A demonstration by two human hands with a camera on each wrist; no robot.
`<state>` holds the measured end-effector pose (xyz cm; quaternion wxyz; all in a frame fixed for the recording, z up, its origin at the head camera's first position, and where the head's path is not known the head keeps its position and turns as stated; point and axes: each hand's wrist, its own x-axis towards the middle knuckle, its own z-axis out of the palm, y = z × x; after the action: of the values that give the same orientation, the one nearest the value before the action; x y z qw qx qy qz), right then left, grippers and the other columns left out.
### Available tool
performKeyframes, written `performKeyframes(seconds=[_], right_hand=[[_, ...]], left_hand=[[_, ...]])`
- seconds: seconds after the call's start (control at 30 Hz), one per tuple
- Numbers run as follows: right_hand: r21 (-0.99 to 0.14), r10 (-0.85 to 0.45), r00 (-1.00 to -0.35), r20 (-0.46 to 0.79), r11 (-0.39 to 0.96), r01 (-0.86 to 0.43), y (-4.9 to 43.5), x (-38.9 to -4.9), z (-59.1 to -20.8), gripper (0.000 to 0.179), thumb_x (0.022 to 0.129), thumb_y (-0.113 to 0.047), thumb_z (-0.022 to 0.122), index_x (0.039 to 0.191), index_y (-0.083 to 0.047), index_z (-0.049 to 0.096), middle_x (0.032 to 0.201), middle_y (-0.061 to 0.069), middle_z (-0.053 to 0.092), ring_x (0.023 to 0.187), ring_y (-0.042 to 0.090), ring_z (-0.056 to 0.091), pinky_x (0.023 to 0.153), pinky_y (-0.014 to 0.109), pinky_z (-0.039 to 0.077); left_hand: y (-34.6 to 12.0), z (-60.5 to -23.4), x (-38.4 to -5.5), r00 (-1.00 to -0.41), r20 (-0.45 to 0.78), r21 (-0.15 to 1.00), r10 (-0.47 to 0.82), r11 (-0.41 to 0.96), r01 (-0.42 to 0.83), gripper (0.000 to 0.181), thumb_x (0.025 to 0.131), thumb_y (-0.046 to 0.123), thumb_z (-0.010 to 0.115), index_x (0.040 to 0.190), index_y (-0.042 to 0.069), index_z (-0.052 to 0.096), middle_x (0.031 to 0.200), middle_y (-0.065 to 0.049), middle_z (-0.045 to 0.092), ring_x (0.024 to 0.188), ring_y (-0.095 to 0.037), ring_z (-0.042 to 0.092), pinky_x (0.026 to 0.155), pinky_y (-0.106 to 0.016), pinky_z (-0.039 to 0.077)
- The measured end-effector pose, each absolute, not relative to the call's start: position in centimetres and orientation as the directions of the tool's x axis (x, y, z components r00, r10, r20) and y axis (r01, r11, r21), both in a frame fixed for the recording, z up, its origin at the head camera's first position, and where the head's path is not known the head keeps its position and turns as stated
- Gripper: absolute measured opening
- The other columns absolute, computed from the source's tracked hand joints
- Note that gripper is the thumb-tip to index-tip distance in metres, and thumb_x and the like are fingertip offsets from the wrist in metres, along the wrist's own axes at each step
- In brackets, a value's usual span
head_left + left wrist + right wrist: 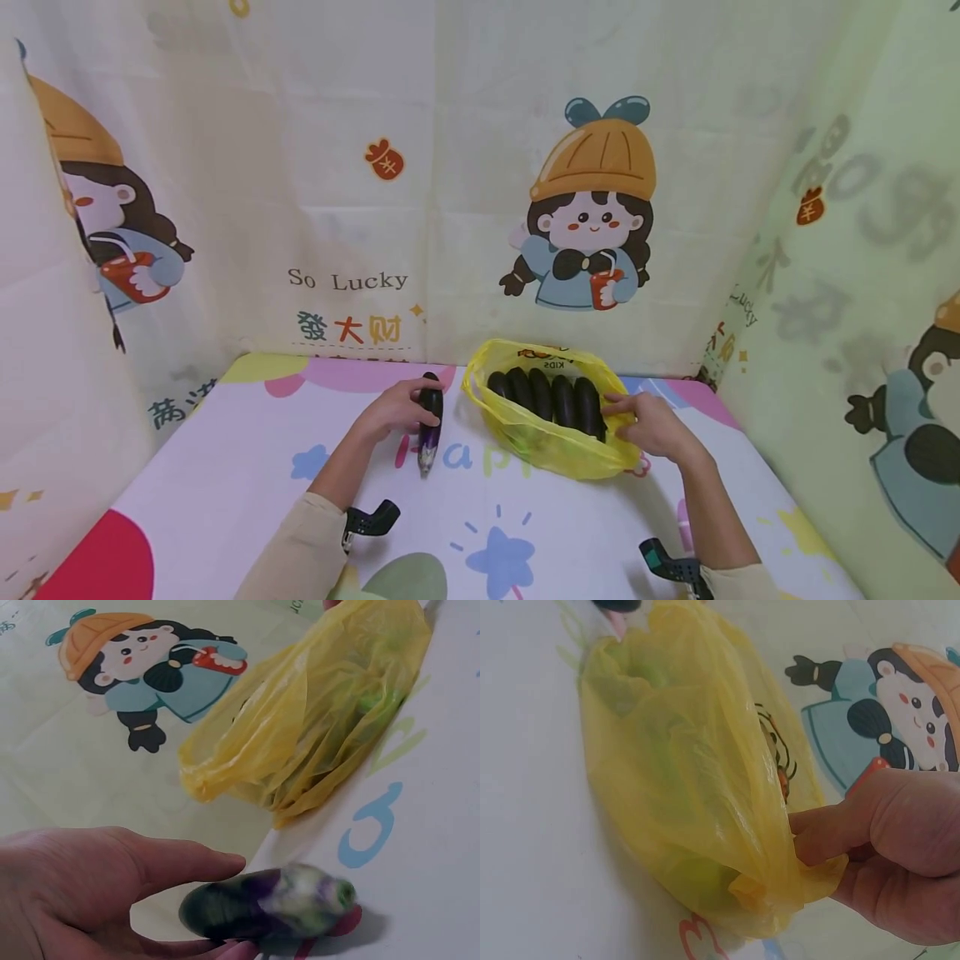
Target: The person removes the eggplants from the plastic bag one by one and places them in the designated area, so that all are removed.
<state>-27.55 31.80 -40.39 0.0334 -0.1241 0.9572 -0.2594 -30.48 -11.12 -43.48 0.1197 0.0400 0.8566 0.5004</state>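
A dark purple eggplant (pixel 430 425) lies lengthwise to the left of the bag, its pale stem end toward me. My left hand (pixel 394 409) holds it between thumb and fingers; the left wrist view shows the thumb along one side of the eggplant (pixel 262 906) and fingertips at the other. Several more eggplants (pixel 542 393) lie side by side in an open yellow plastic bag (pixel 555 450). At the bag's right side, my right hand (pixel 654 423) pinches its edge, with a fold of yellow plastic (pixel 823 879) between thumb and fingers in the right wrist view.
A white table cover (pixel 247 467) with coloured prints spreads under everything. Printed cloth (pixel 465 183) hangs behind the table and on both sides. Black camera mounts (pixel 372 518) are strapped to both wrists.
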Motion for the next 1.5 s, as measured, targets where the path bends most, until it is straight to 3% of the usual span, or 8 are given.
performKeyframes(seconds=[0.4,0.7,0.87,1.1,1.2,1.37,1.5], right_hand=[[-0.498,-0.250,-0.968,-0.001,0.840,-0.216,31.7,-27.2,-40.4,0.039,0.084,0.004,0.070,0.122,-0.002,0.077,0.145,0.018,0.062,0.135,0.053,0.045,0.095,0.053,0.055],[-0.491,-0.258,-0.966,0.006,0.841,-0.227,31.8,-27.2,-40.3,0.039,0.084,0.004,0.070,0.121,-0.002,0.077,0.145,0.018,0.062,0.135,0.054,0.045,0.088,0.045,0.054],[-0.491,-0.263,-0.965,0.007,0.840,-0.232,31.8,-27.3,-40.3,0.039,0.084,0.004,0.069,0.122,-0.002,0.077,0.145,0.019,0.062,0.135,0.055,0.045,0.092,0.050,0.057],[-0.485,-0.266,-0.964,0.011,0.842,-0.238,31.7,-27.5,-40.3,0.040,0.083,0.005,0.069,0.122,-0.002,0.077,0.145,0.019,0.062,0.133,0.054,0.047,0.085,0.041,0.056],[-0.480,-0.264,-0.964,0.010,0.845,-0.237,31.7,-27.6,-40.2,0.040,0.083,0.005,0.070,0.122,-0.002,0.077,0.145,0.019,0.062,0.134,0.054,0.047,0.087,0.044,0.056],[-0.478,-0.260,-0.965,0.012,0.846,-0.234,31.6,-27.4,-40.2,0.040,0.083,0.004,0.070,0.122,-0.002,0.076,0.145,0.019,0.062,0.133,0.053,0.047,0.092,0.050,0.055],[-0.481,-0.257,-0.966,0.009,0.846,-0.229,31.7,-27.3,-40.2,0.040,0.083,0.004,0.070,0.122,-0.002,0.076,0.145,0.019,0.062,0.132,0.053,0.048,0.091,0.049,0.055]], left_hand=[[-11.1,-42.8,-30.1,-0.965,-0.197,0.823,0.171,0.564,-0.068,0.060,0.086,0.007,0.081,0.142,0.016,0.063,0.144,-0.027,0.052,0.105,-0.032,0.063,0.077,-0.039,0.062],[-11.0,-42.6,-30.0,-0.969,-0.192,0.817,0.153,0.573,-0.071,0.059,0.084,0.005,0.082,0.140,0.011,0.064,0.144,-0.029,0.050,0.103,-0.032,0.064,0.077,-0.036,0.062],[-10.9,-42.8,-30.1,-0.974,-0.168,0.815,0.153,0.577,-0.050,0.058,0.083,0.005,0.083,0.138,0.012,0.065,0.141,-0.028,0.053,0.107,-0.035,0.062,0.077,-0.037,0.062],[-10.7,-43.6,-30.4,-0.983,-0.116,0.803,0.142,0.597,-0.008,0.057,0.084,0.011,0.083,0.138,0.014,0.066,0.136,-0.026,0.060,0.114,-0.038,0.060,0.084,-0.042,0.062],[-10.6,-43.8,-30.5,-0.986,-0.098,0.798,0.132,0.603,0.002,0.057,0.084,0.012,0.083,0.139,0.016,0.066,0.132,-0.024,0.062,0.114,-0.037,0.060,0.088,-0.045,0.061],[-10.4,-44.0,-30.6,-0.986,-0.097,0.810,0.136,0.586,0.001,0.057,0.085,0.012,0.083,0.140,0.016,0.066,0.125,-0.023,0.064,0.111,-0.035,0.062,0.084,-0.039,0.062],[-10.4,-43.8,-30.6,-0.982,-0.126,0.827,0.143,0.561,-0.024,0.057,0.087,0.010,0.081,0.141,0.015,0.065,0.130,-0.024,0.062,0.111,-0.035,0.062,0.081,-0.036,0.063]])
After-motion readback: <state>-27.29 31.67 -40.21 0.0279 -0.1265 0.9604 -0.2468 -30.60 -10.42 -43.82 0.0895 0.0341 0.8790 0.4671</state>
